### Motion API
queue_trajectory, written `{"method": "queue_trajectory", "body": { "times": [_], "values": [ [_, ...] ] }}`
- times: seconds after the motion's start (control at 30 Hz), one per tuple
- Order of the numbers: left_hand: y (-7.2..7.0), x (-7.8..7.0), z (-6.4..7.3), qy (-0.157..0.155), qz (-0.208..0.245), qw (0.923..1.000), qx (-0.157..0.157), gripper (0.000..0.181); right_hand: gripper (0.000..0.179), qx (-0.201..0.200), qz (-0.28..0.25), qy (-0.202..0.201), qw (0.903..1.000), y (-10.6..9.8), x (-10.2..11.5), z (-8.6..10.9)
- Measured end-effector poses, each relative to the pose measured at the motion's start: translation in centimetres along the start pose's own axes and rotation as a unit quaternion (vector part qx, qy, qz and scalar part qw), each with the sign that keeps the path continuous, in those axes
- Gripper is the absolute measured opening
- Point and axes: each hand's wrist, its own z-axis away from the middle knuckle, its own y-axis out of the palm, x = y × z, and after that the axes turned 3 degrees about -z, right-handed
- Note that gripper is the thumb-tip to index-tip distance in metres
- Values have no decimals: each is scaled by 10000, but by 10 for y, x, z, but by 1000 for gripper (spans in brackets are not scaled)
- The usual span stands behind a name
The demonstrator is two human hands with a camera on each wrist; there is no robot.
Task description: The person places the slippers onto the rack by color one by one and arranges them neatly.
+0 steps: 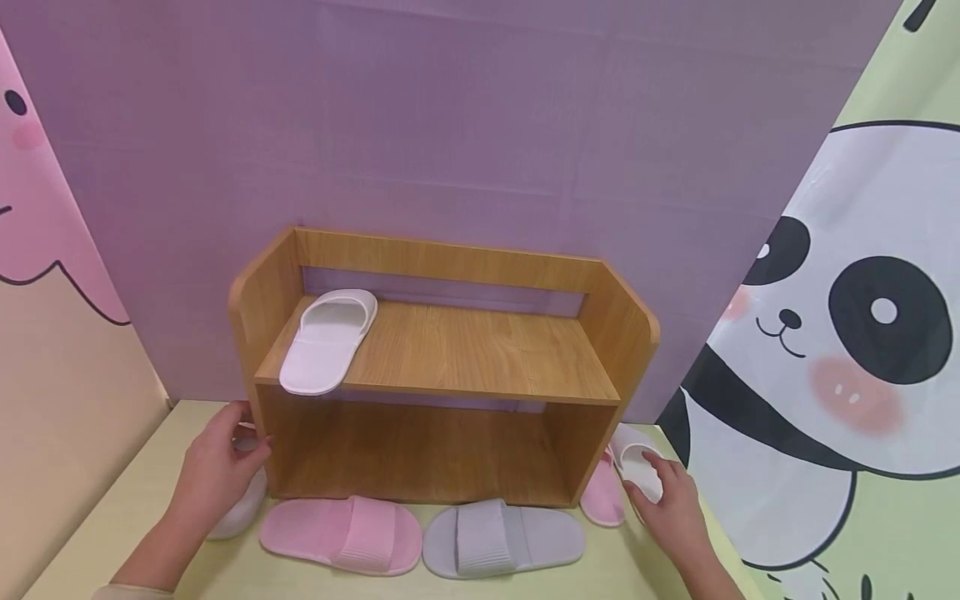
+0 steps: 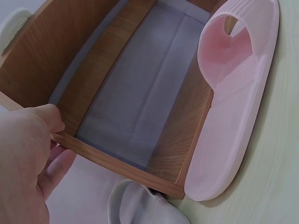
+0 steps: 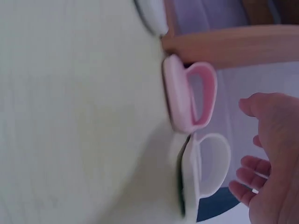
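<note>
A small wooden shoe rack [image 1: 450, 396] with two levels stands against the back wall. My left hand [image 1: 213, 467] is at its left side panel; in the left wrist view the thumb and fingers pinch the panel's front edge [image 2: 117, 163]. A white slipper [image 1: 326, 350] lies on the upper shelf at the left, its toe strap toward the back. Beside the rack's right side are a pink slipper [image 1: 602, 493] and a white slipper [image 1: 637, 475]. Over that white slipper hovers my right hand [image 1: 675, 512], fingers loosely bent; the right wrist view shows it apart and holding nothing.
A pink slipper [image 1: 341, 533] and a grey slipper [image 1: 504, 537] lie sideways on the table along the rack's front. One pale slipper [image 1: 243, 508] is partly hidden behind my left hand. Purple cloth [image 1: 450, 125] hangs behind; a panda-print panel [image 1: 847, 350] borders the right.
</note>
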Motion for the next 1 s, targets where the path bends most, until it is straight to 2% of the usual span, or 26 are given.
{"method": "queue_trajectory", "body": {
  "times": [0.2, 0.33, 0.57, 1.0],
  "values": [
    [1, 2, -1, 36, 34, 10000, -25, 45, 69, 696, 428, 912, 9925, -1, -14, 2],
    [1, 4, -1, 86, 37, 9999, -38, 44, 73, 917, 512, 1303, 9859, 1, -26, 2],
    [1, 6, 0, 194, 44, 9998, -42, 44, 85, 1326, 795, 1619, 9746, 2, -44, 4],
    [1, 7, -2, 147, 132, 9998, 16, 42, 102, 2116, 983, 1961, 9524, -6, -46, 0]
  ]
}}
